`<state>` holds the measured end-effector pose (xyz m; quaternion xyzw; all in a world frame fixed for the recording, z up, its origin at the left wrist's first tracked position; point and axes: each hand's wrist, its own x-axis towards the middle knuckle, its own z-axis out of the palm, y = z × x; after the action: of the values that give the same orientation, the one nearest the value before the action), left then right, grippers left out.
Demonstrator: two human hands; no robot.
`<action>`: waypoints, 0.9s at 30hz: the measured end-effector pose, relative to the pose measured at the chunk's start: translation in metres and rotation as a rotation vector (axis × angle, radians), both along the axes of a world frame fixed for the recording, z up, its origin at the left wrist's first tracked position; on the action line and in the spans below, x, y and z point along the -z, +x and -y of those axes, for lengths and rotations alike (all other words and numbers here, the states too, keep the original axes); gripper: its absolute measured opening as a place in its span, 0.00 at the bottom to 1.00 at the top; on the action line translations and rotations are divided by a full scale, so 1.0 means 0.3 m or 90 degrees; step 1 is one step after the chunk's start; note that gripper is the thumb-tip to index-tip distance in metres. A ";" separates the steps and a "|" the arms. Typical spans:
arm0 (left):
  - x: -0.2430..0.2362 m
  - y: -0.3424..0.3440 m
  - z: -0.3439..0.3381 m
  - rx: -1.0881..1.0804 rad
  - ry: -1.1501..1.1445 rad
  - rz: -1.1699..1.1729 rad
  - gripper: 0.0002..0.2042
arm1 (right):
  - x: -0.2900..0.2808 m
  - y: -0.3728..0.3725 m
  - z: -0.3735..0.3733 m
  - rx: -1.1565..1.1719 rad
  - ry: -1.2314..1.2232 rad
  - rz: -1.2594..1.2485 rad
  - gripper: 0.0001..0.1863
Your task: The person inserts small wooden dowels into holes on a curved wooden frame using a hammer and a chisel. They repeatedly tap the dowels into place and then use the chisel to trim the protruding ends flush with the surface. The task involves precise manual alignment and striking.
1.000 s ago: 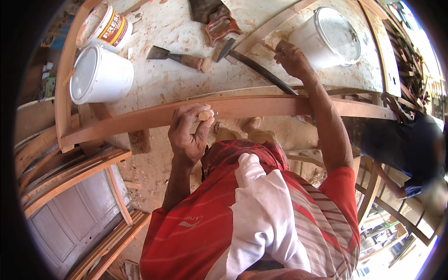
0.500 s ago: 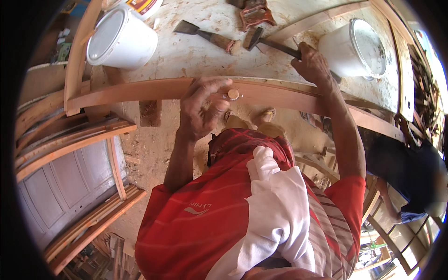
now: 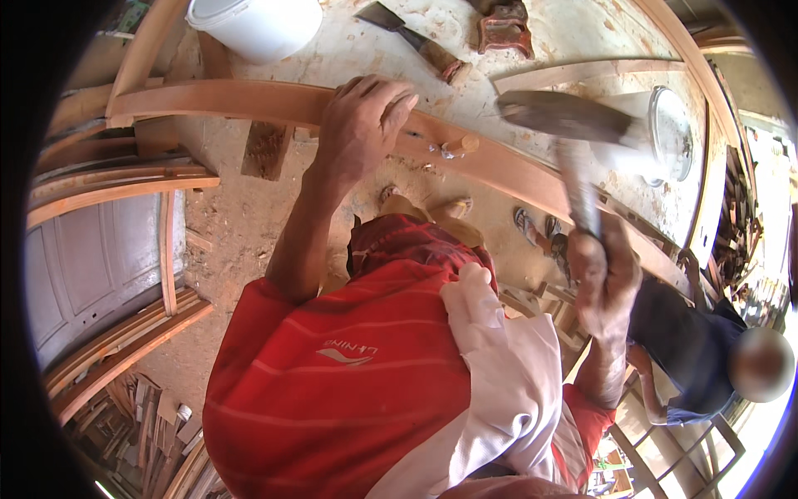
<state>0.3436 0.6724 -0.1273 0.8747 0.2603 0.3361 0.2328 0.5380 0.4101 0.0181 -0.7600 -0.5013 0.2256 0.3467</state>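
My left hand (image 3: 366,125) grips the long reddish wooden rail (image 3: 191,98), fingers curled over it. To its right, a short round wooden peg (image 3: 462,145) with some white substance sticks out from the rail. My right hand (image 3: 600,279) holds a hammer (image 3: 565,115) by its handle, its blurred head raised beside the rail and the peg. Above, a chisel (image 3: 424,50) and a handsaw with a reddish handle (image 3: 504,32) lie on the stained pale worktop (image 3: 382,71).
White buckets stand at upper left (image 3: 258,25) and right (image 3: 669,133). A panelled door (image 3: 104,274) and timber frames (image 3: 125,349) are on the left, scrap wood (image 3: 150,437) below. A co-worker in dark blue (image 3: 686,349) is at the right, close to my right arm.
My left hand has left the peg for the rail. My right hand has picked up the hammer and swung it down and toward me. The view has shifted, moving the bench upward.
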 end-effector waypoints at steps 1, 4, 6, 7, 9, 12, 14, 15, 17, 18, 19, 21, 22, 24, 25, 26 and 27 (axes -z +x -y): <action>0.003 -0.003 -0.002 -0.003 -0.016 -0.009 0.09 | -0.003 -0.031 0.010 0.031 0.062 -0.058 0.25; 0.008 -0.013 0.004 0.008 0.017 -0.028 0.09 | -0.009 -0.079 0.009 0.059 0.193 -0.086 0.26; 0.012 -0.019 0.009 0.003 0.013 -0.023 0.09 | -0.011 -0.093 0.000 0.043 0.024 0.023 0.19; 0.014 -0.022 0.010 -0.005 0.011 -0.016 0.09 | -0.020 -0.101 0.002 0.035 -0.091 0.097 0.14; 0.018 -0.025 0.008 -0.005 0.004 -0.027 0.09 | -0.023 -0.115 -0.003 0.008 -0.131 0.105 0.13; 0.025 -0.029 0.003 -0.005 0.008 -0.013 0.09 | -0.026 -0.148 0.005 0.080 -0.058 0.096 0.16; 0.026 -0.032 0.002 -0.003 0.014 -0.011 0.09 | -0.017 -0.171 0.006 0.108 0.110 0.071 0.26; 0.027 -0.032 0.002 -0.004 0.017 -0.014 0.09 | -0.009 -0.179 0.005 0.095 0.233 0.014 0.24; 0.027 -0.034 0.001 -0.002 0.021 -0.011 0.09 | 0.006 -0.184 -0.002 0.072 0.188 0.044 0.20; 0.027 -0.035 0.000 -0.001 0.020 -0.009 0.08 | 0.012 -0.184 -0.004 0.070 0.010 0.107 0.19; 0.027 -0.037 0.000 -0.007 0.020 -0.006 0.08 | 0.013 -0.183 -0.003 0.031 -0.172 0.163 0.15; 0.031 -0.041 -0.002 -0.007 0.028 -0.015 0.08 | 0.016 -0.183 -0.001 0.043 -0.137 0.122 0.13; 0.034 -0.044 -0.003 -0.016 0.034 -0.017 0.08 | 0.020 -0.186 0.000 0.054 -0.098 0.127 0.14; 0.040 -0.052 -0.003 -0.011 0.037 -0.017 0.08 | 0.020 -0.197 0.006 0.091 0.111 0.073 0.20; 0.042 -0.052 -0.005 -0.007 0.044 -0.006 0.08 | 0.020 -0.203 0.010 0.095 0.163 -0.014 0.20; 0.043 -0.052 -0.006 -0.008 0.034 -0.019 0.08 | 0.025 -0.209 0.006 0.093 0.260 -0.084 0.20; 0.042 -0.051 -0.009 -0.007 0.034 -0.017 0.07 | 0.031 -0.213 0.002 0.058 0.369 -0.171 0.20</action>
<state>0.3284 0.6751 -0.1399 0.8835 0.2591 0.3327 0.2040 0.4740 0.4096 0.0088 -0.6148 -0.4597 0.1558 0.6217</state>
